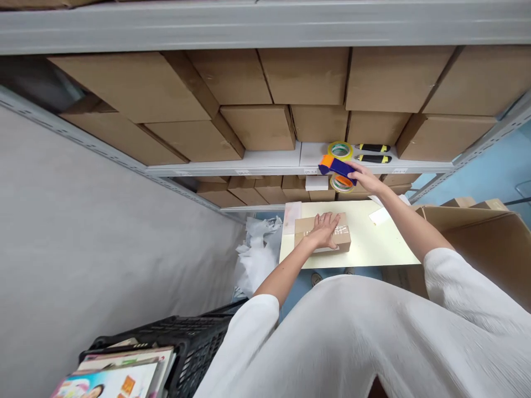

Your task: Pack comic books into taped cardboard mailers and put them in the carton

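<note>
A small cardboard box (305, 225) lies on the pale yellow tabletop (373, 243), with shiny clear tape across its top. My left hand (324, 229) rests on that box, fingers spread over its upper face. In my right hand (365, 177) is a blue and orange tape dispenser (338, 167), raised at the front edge of the shelf. A roll of yellow tape (340, 150) sits on the shelf just behind the dispenser. Two black and yellow utility knives (373, 158) lie beside that roll.
Stacked cardboard boxes (307, 77) fill the metal shelf (265, 25) ahead. A large open carton (481, 237) stands at the right. White crumpled wrapping (259, 254) hangs left of the table. A black crate (199, 342) with magazines (116, 376) is at lower left, near a grey wall.
</note>
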A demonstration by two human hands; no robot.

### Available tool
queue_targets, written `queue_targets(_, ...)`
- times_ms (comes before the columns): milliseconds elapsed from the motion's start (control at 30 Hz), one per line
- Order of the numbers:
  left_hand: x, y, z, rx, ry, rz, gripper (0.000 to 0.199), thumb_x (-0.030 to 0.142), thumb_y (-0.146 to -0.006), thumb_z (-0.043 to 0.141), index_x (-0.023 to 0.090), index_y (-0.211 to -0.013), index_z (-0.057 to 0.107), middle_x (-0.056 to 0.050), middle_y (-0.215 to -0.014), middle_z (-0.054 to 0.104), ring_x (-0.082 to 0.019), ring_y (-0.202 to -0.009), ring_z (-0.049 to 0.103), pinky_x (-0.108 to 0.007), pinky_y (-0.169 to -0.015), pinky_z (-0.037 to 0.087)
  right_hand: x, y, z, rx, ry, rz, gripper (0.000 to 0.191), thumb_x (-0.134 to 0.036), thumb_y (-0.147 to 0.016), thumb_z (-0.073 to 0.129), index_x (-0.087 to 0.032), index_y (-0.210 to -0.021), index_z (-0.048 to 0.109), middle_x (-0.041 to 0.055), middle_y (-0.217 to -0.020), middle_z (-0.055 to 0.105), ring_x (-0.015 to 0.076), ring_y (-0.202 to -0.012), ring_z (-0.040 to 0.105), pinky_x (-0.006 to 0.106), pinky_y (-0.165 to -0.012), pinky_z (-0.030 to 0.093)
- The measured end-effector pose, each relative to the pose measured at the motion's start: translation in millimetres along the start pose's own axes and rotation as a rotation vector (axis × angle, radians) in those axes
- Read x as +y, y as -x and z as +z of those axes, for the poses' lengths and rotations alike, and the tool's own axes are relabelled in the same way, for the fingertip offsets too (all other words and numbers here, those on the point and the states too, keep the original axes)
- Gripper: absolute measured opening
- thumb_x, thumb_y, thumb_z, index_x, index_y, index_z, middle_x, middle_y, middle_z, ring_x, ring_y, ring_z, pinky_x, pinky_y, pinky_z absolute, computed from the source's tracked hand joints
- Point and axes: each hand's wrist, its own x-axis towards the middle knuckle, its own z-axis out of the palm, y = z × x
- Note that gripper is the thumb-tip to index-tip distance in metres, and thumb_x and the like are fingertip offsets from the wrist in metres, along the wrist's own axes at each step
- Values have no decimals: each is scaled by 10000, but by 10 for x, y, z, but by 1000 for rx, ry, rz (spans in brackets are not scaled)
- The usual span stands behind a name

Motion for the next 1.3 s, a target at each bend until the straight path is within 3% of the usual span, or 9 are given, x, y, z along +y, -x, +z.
queue_targets(167, -21, 81, -13, 14, 20, -12, 1455, 534, -589, 987, 199, -1760, 191, -290, -1773, 257, -518, -1658, 199, -701, -1330, 57, -115, -708, 358, -64, 394, -262, 717, -442, -925, 625, -225, -1605, 560, 118, -1531, 646, 400, -1376, 564, 637, -1219, 405)
queue_targets(300, -61, 127, -25, 39, 32, 13, 1460, 534, -606, 985, 166, -1760, 170, -320, -1769, 241, -508, -1665, 189, -697, -1331, 50, -142, -1051, 620, -120, 725, -348, 697, -372, -1000, 538, -208, -1673, 453, 186, -1469, 639, 438, -1303, 532, 698, -1146, 384)
queue_targets(467, -154, 176, -12, 74, 69, 17, 1477, 634, -611, 967, 164, -1762, 170, -330, -1766, 230, -532, -1664, 172, -713, -1326, 30, -11, -1293, 751, -171, 874, -361, 673, -325, -1010, 553, -196, -1661, 444, 196, -1437, 641, 443, -1284, 490, 661, -1127, 359)
queue_targets(633, -224, 226, 6, 108, 120, 7, 1487, 711, -594, 943, 234, -1765, 160, -280, -1776, 247, -535, -1661, 173, -728, -1324, 17, 176, -1436, 712, -133, 913, -323, 592, -302, -995, 568, -177, -1569, 492, 202, -1469, 624, 451, -1296, 471, 666, -1111, 373)
queue_targets(733, -239, 241, 9, 94, 125, 1, 1495, 719, -590, 945, 228, -1764, 159, -281, -1778, 242, -538, -1661, 169, -721, -1327, 27, 157, -1418, 699, -118, 942, -309, 581, -282, -988, 561, -167, -1553, 492, 215, -1485, 595, 450, -1299, 466, 659, -1104, 391)
queue_targets(833, -242, 231, 0, 74, 123, 2, 1481, 722, -604, 939, 232, -1763, 159, -281, -1781, 242, -531, -1663, 175, -714, -1327, 44, 50, -1228, 711, -55, 969, -343, 591, -253, -982, 553, -169, -1564, 500, 220, -1538, 532, 454, -1337, 445, 658, -1112, 388)
queue_targets(967, -221, 174, -43, 72, 109, 6, 1482, 623, -601, 974, 228, -1767, 150, -286, -1781, 243, -517, -1668, 178, -712, -1326, 42, 60, -627, 712, 28, 884, -380, 484, -240, -1019, 493, -206, -1493, 590, 193, -1507, 553, 413, -1368, 471, 617, -1136, 403)
queue_targets(1167, -79, -19, -120, 64, 72, 21, 1449, 619, -646, 950, 232, -1777, 132, -273, -1796, 218, -494, -1686, 139, -704, -1336, 42, 568, 508, 513, -1, 677, -173, 344, -305, -1026, 511, -244, -1284, 730, 153, -1354, 669, 356, -1287, 591, 563, -1143, 472)
queue_targets(1300, 70, -205, -139, 51, 90, 64, 1444, 633, -662, 934, 224, -1778, 115, -274, -1801, 203, -488, -1693, 122, -689, -1343, 31, 836, 936, 287, 46, 486, 29, 340, -355, -1011, 553, -249, -1260, 759, 139, -1282, 724, 335, -1203, 670, 560, -1124, 532)
